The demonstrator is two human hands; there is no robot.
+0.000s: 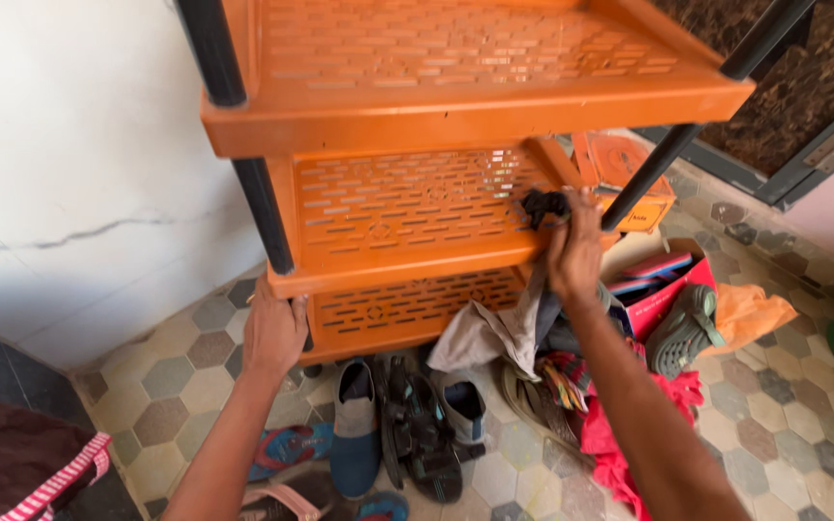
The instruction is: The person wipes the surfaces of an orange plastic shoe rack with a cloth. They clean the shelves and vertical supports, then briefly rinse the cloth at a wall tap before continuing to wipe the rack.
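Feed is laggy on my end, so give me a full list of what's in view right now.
shoe rack: one, orange shelves with black poles, against the white wall
dark cloth: one, black, on the middle shelf
grey cloth: one, hanging below the right hand
shoes and sandals: several, blue, black and grey, on the tiled floor
red box: one, right of the rack, holding footwear
orange box: one, behind the rack
left hand: gripping the lower shelf's front-left corner
right hand: fingers on the dark cloth

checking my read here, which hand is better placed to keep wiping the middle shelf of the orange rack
Right. The right hand is already on the middle shelf with the cloth, while the left hand has its grip on the rack's front corner, steadying it.
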